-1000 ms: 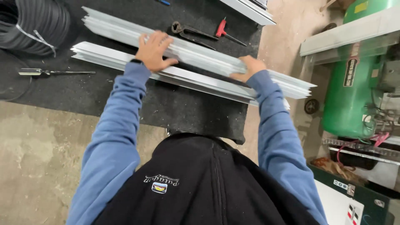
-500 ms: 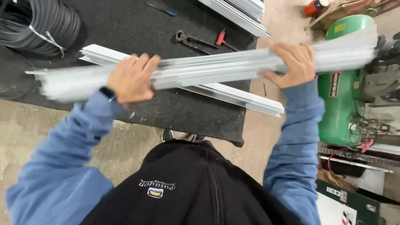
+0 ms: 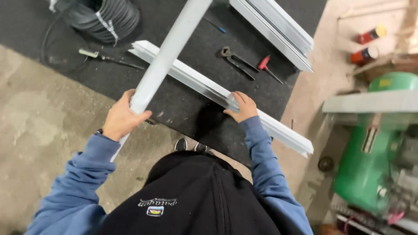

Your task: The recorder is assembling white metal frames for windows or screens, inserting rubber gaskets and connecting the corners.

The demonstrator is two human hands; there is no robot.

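Note:
My left hand [image 3: 122, 117] grips a long white metal profile [image 3: 170, 52] near its lower end. The profile slants up and away over the black mat [image 3: 187, 109], past the top edge of the view. My right hand [image 3: 241, 106] lies on a second white profile [image 3: 196, 82], fingers curled over its near edge. That profile lies flat and diagonal on the mat, its right end [image 3: 296, 141] sticking out past the mat's edge. The held profile crosses above the left end of the lying one.
On the mat are a coil of black hose [image 3: 109, 17], a long hand tool [image 3: 109, 58], pliers [image 3: 235, 61], a red-handled screwdriver [image 3: 267, 67] and a stack of white profiles [image 3: 274, 30]. A green compressor [image 3: 379, 148] stands at the right, with spray cans [image 3: 368, 45] behind it.
Both hands held one profile level half a second ago. Now only my left hand carries it, swung steeply upward, and my right hand has dropped to the profile on the mat.

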